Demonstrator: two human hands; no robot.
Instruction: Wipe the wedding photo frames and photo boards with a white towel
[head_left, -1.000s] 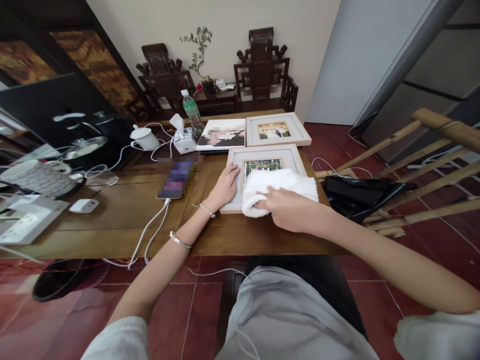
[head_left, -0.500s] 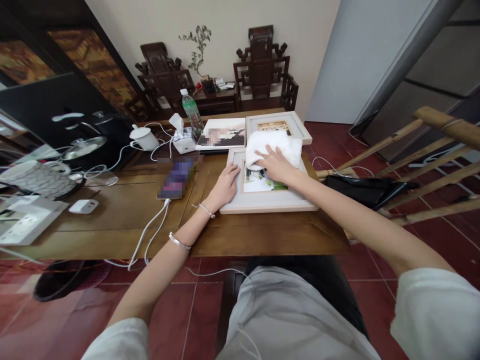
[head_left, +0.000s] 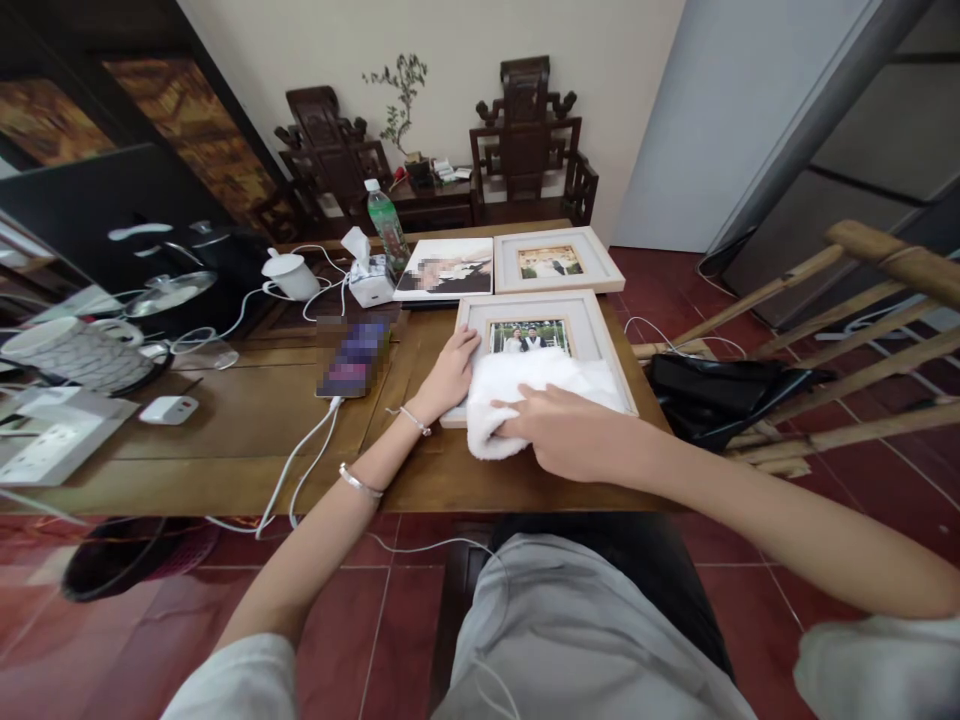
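Note:
A light wooden picture frame (head_left: 587, 325) lies flat near the table's front edge, with a photo of two people in its pale mat. My left hand (head_left: 454, 368) grips the frame's left edge, fingers over the rim and thumb side toward the table. A fluffy white cloth (head_left: 501, 378) is bunched over the frame's lower part, hiding the bottom of the photo and overhanging the front rim. My right hand (head_left: 559, 425) presses on this cloth, its fingers curled into the folds. Behind lies a second framed photo (head_left: 604, 268), beside a photo album or board (head_left: 442, 280).
To the left are a phone (head_left: 354, 358) on a charging cable, a tissue box (head_left: 371, 284), a green-labelled bottle (head_left: 386, 220), a lidded cup (head_left: 291, 276) and a power strip (head_left: 56, 440). A bamboo chair (head_left: 847, 370) stands at the right.
My right hand has drawn the white cloth toward me, from the frame's upper part to its lower rim. The photo's top now shows. My left hand has stayed in place.

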